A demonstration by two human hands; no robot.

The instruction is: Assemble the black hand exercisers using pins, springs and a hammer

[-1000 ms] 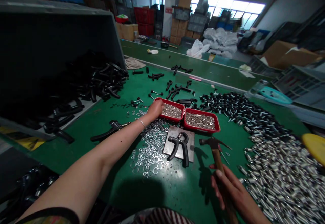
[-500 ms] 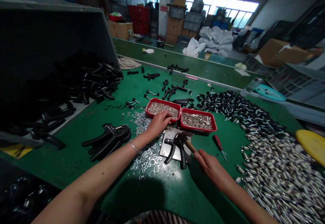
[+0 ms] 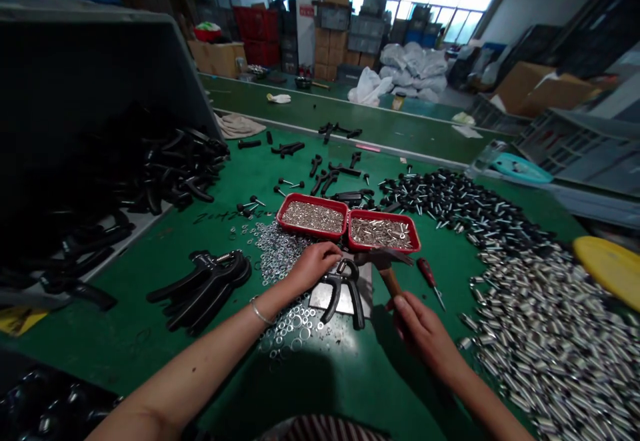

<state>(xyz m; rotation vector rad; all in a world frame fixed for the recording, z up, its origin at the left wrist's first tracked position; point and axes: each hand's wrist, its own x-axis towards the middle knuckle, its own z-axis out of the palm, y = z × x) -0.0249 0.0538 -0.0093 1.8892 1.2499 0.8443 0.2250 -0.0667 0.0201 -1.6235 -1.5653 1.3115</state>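
Closest to the near edge of the green-topped table (image 3: 345, 378), the right hand (image 3: 423, 331) has a full wrap around a claw hammer with a wooden handle and dark metal head (image 3: 393, 284). Firm hold, no doubt there. The head hangs just right of the black V-shaped hand grip with a looped top (image 3: 357, 302); can't tell if they touch.

That grip sits on a flat square silver metal plate (image 3: 345, 304), roughly mid-table between left and right edges. Its two legs splay toward the near edge, loop toward the far one, so the long axis runs near-to-far, pretty much square to the person.

Left hand (image 3: 315, 264) is at the loop's left side, thumb and fingers in a narrow pinch. Can't tell if there's a tiny part in there. My read: setting or steadying something at the top joint, hammer at the ready. A tap from here would call for those fingertips out of the hammer's way and the grip lying flat.

Just past that, two red plastic trays of small metal bits, left one (image 3: 300, 230) and right one (image 3: 417, 240), sit end to end. Loose black plastic handle pieces (image 3: 327, 181) lie beyond, toward the far edge.
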